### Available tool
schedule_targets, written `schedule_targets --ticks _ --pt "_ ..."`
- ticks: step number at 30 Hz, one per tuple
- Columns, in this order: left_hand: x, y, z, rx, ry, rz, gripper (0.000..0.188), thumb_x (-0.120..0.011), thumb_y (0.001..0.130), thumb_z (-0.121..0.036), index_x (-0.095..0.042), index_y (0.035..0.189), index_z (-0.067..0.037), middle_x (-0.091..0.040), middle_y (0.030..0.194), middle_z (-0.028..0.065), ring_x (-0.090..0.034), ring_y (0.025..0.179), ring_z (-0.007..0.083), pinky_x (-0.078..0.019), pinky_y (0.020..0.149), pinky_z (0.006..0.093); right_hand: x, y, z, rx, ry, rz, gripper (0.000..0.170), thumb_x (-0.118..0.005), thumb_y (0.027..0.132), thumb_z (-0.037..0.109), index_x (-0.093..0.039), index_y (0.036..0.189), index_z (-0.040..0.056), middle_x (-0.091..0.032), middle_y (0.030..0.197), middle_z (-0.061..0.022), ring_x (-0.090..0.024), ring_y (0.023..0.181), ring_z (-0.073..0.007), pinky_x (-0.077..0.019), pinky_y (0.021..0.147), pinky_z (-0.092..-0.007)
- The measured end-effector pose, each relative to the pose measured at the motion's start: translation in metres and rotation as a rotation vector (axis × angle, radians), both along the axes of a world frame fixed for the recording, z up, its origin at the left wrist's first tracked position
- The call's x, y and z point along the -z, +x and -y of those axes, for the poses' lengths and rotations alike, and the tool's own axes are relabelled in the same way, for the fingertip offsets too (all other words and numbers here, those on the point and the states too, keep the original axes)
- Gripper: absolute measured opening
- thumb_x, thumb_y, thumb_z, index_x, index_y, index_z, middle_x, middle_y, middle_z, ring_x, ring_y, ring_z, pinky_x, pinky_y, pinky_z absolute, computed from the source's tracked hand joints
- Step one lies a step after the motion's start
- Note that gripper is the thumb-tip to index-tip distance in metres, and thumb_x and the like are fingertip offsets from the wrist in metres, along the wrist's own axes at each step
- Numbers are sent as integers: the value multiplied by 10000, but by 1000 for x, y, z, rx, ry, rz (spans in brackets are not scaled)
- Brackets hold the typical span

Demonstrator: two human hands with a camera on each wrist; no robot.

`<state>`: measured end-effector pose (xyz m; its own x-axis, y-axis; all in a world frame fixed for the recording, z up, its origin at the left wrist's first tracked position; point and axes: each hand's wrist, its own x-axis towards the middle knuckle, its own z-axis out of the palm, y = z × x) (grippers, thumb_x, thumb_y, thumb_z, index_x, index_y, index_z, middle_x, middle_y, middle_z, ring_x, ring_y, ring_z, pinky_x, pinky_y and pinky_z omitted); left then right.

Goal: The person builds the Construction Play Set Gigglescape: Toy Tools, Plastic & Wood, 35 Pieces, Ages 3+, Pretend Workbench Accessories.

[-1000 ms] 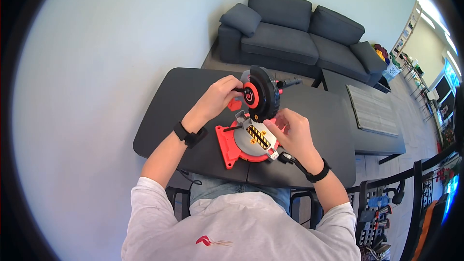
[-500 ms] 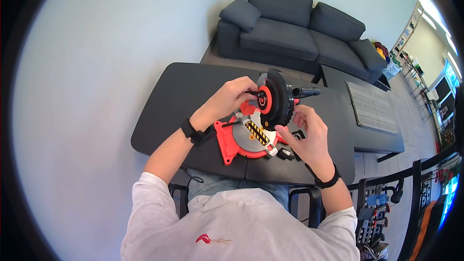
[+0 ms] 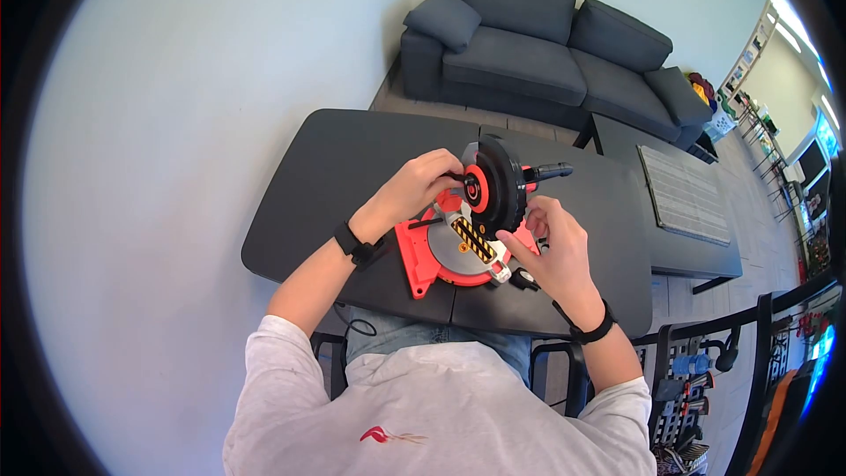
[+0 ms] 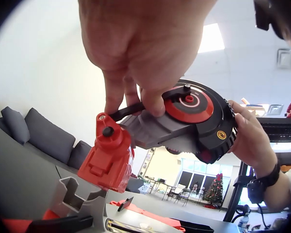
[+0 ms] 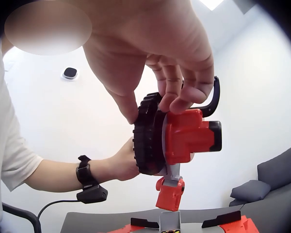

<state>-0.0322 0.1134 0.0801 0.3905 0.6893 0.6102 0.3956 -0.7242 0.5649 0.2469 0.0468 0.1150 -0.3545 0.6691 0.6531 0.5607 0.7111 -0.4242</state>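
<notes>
A toy miter saw is in two parts. Its upper saw head (image 3: 504, 189) has a toothed black blade guard, a red-ringed disc and a black handle. My left hand (image 3: 412, 189) pinches the head's grey arm (image 4: 162, 128) beside a black link bar (image 4: 128, 111). My right hand (image 3: 560, 251) holds the guard's rim, thumb on the teeth, fingers behind by the red motor housing (image 5: 182, 138). The head's red hinge block (image 4: 106, 162) hangs just above the grey bracket (image 4: 70, 196) of the red base (image 3: 421, 264), which sits on the table with its striped grey turntable.
Beside the base on the black table (image 3: 352, 159) lies a small black piece (image 3: 524, 278). A second table with a grey mat (image 3: 683, 194) adjoins on the right. Behind is a dark sofa (image 3: 520, 62). A rack of tools (image 3: 687, 379) stands at lower right.
Both hands have carried the saw head to the right over the base, then slightly back left. The right hand has shifted right along with it. The base stays on the table.
</notes>
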Motion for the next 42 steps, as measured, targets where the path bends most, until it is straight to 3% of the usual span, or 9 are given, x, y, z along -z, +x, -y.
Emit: schedule_targets --ticks 5,8,29,42 --pt "9 -3 1 -47 49 5 167 -701 938 76 -662 1091 21 -676 1028 121 -702 839 273 -553 729 369 5 -4 -3 3 -22 14 510 -955 828 178 -618 1182 33 -649 827 -59 -598 700 -176 -518 641 -298" --pt "13 -4 -1 -52 53 21 172 -702 929 80 -661 1087 24 -674 1025 124 -702 833 277 -553 726 370 4 -6 -4 1 -46 31 509 -920 854 176 -645 1249 10 -642 812 -72 -643 712 -231 -537 660 -365" --pt "16 -12 3 -82 57 -32 158 -705 939 51 -651 1086 26 -675 1023 129 -706 859 309 -566 728 392 11 -9 -7 0 -88 23 504 -873 892 109 -623 1316 0 -652 823 -73 -657 724 -227 -545 674 -361" --pt "26 -7 10 -131 116 -85 172 -726 921 23 -651 1077 13 -664 1016 145 -674 917 363 -565 793 441 14 -5 -9 -17 -141 11 496 -850 892 69 -611 1322 5 -675 846 -81 -671 733 -238 -549 666 -369"
